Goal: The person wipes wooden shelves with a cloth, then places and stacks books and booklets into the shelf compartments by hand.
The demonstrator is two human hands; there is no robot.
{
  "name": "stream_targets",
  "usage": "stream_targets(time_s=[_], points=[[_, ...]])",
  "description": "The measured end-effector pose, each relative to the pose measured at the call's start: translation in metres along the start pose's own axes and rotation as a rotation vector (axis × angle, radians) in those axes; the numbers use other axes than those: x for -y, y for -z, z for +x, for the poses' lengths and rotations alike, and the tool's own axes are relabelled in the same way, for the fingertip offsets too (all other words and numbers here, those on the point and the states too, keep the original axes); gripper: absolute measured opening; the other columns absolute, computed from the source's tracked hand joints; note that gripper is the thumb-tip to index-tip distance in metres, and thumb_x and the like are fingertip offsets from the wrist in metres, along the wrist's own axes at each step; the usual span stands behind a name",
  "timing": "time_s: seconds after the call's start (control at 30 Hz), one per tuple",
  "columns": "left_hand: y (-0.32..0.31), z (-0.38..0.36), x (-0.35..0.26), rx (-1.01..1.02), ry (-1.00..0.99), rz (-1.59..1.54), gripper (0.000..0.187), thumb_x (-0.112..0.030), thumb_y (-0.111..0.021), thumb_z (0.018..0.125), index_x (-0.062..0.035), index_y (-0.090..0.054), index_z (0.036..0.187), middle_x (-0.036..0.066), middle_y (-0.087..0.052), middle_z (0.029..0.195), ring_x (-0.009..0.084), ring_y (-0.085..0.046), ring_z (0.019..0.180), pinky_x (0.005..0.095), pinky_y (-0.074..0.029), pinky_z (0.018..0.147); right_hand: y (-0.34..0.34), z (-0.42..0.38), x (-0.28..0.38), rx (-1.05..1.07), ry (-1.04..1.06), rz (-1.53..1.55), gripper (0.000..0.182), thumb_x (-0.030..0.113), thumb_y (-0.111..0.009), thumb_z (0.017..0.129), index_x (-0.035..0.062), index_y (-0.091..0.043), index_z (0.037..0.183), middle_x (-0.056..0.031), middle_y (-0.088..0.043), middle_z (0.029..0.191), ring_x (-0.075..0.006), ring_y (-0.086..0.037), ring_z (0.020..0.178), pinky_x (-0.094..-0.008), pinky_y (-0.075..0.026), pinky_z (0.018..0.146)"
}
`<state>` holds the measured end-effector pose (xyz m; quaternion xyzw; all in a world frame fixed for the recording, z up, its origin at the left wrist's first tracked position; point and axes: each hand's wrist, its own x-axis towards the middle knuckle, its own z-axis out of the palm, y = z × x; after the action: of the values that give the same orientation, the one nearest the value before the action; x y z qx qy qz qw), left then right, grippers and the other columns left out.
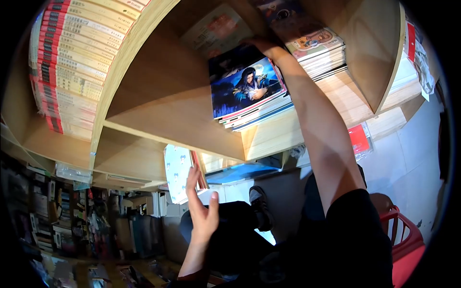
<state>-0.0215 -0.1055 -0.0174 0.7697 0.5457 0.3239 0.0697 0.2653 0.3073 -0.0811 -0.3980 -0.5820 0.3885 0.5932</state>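
My right arm reaches into a wooden shelf compartment. At its end my right hand (269, 49) rests at the far right edge of a stack of books (254, 113); its fingers are in shadow and hard to make out. The top book (245, 89) has a dark blue cover with a long-haired figure and a moon. Lower down, my left hand (204, 218) is held up with the fingers stretched out and the thumb apart, holding nothing. Just beyond its fingers, a light blue patterned book or notebook (176, 174) stands at the lower shelf.
A second stack (321, 53) of books lies right of the first. A row of red-and-cream spines (77, 67) fills the left shelf. A wooden divider (182, 96) separates compartments. A red chair (403, 230) stands at the lower right, and crowded bookshelves (62, 216) at the lower left.
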Motion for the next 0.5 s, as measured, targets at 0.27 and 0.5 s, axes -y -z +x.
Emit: stream_targets(time_s=[0.27, 0.5], points=[[0.074, -0.008, 0.138, -0.386, 0.467, 0.003, 0.046, -0.016, -0.059, 0.093, 0.0019, -0.046, 0.133, 0.021, -0.048, 0.139, 0.0304, -0.043, 0.132, 0.0392, -0.031, 0.109, -0.002, -0.027, 0.046, -0.109, 0.227, -0.280, 0.048, 0.037, -0.072, 0.079, 0.0073, -0.067, 0.116, -0.0173, -0.067, 0.113, -0.0283, -0.062, 0.105, -0.0352, -0.049, 0.091], [0.090, -0.032, 0.200, -0.287, 1.281, -0.388, 0.068, -0.049, -0.065, 0.085, -0.0028, -0.046, 0.132, 0.013, -0.057, 0.122, 0.0249, -0.056, 0.105, 0.0386, -0.045, 0.087, 0.012, -0.014, 0.037, 0.030, 0.232, -0.609, 0.059, 0.047, -0.065, 0.084, -0.0019, -0.065, 0.116, -0.0239, -0.059, 0.126, -0.0354, -0.057, 0.115, -0.0368, -0.045, 0.096]])
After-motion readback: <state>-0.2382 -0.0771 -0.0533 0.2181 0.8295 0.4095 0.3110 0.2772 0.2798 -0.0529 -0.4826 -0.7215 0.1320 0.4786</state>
